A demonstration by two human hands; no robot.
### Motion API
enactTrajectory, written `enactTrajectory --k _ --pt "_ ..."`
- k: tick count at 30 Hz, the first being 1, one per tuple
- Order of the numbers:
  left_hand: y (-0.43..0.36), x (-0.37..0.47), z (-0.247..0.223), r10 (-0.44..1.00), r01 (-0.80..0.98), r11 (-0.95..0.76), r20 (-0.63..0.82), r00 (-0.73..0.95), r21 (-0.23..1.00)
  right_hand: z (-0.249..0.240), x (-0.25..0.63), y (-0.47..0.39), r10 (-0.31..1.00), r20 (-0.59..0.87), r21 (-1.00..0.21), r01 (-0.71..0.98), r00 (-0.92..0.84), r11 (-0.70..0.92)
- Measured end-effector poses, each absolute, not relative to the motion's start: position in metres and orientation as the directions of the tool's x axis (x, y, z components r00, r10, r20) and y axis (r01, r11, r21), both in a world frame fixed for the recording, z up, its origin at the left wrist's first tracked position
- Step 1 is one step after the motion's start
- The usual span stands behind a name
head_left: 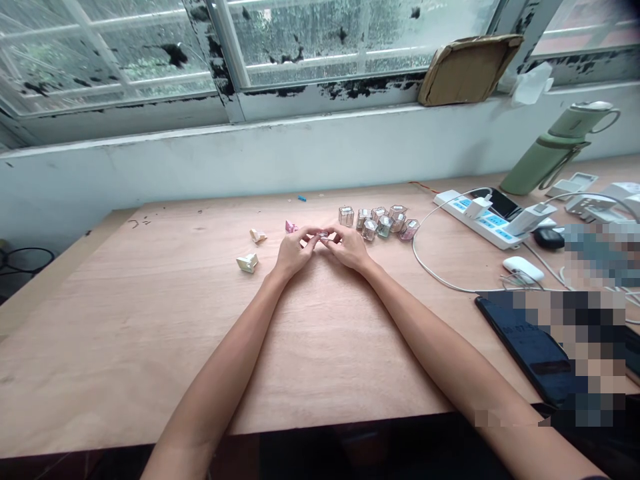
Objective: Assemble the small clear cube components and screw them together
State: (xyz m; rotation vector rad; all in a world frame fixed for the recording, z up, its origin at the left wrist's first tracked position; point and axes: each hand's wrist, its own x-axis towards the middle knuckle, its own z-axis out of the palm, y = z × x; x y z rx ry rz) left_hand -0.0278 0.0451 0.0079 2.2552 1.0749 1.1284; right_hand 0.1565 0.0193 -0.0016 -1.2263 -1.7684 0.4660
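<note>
My left hand (295, 253) and my right hand (349, 248) meet over the middle of the table. Their fingertips pinch a small clear, shiny piece (323, 235) from both sides; fingers cover much of it, and its kind does not show. Just behind my left hand a pink folded piece (291, 227) peeks out. Farther left lie two cream folded pieces, one nearer (247, 263) and one farther back (258, 235). Beyond my right hand several small clear faceted containers stand close together, among them a greenish one (385, 227) and a pink one (409, 230).
A white power strip (480, 220) with plugged chargers lies at the right, its cable (416, 248) curving near the containers. Around it are a green bottle (545, 157), a white earbud case (523, 269) and a dark phone (525, 347). A blue scrap (302, 198) lies at the back.
</note>
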Motion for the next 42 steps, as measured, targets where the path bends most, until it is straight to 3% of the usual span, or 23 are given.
enactTrajectory --k 11,16,23,30,37,39,42 --pt "0.041 -0.027 0.007 0.769 0.532 -0.639 0.473 0.430 0.556 -0.003 0.158 0.022 0.888 0.455 -0.737 0.531 -0.068 0.419" --pt "0.043 -0.028 0.006 0.773 0.555 -0.633 0.486 0.408 0.541 -0.001 0.154 0.020 0.865 0.496 -0.692 0.565 -0.080 0.449" --pt "0.026 -0.032 0.010 0.813 0.597 -0.578 0.453 0.365 0.556 -0.003 0.167 0.010 0.809 0.580 -0.675 0.611 0.093 0.414" --pt "0.015 -0.032 0.018 0.847 0.698 -0.503 0.450 0.281 0.510 -0.008 0.184 -0.008 0.857 0.514 -0.577 0.719 -0.048 0.386" --pt "0.013 -0.030 0.018 0.814 0.665 -0.567 0.451 0.365 0.485 0.001 0.174 -0.018 0.857 0.511 -0.634 0.644 -0.065 0.427" --pt "0.011 -0.028 0.018 0.806 0.639 -0.581 0.464 0.367 0.504 0.002 0.174 -0.019 0.849 0.526 -0.641 0.637 -0.043 0.429" --pt "0.008 -0.026 0.019 0.835 0.542 -0.546 0.472 0.284 0.640 0.001 0.178 -0.019 0.839 0.543 -0.650 0.649 0.033 0.394"
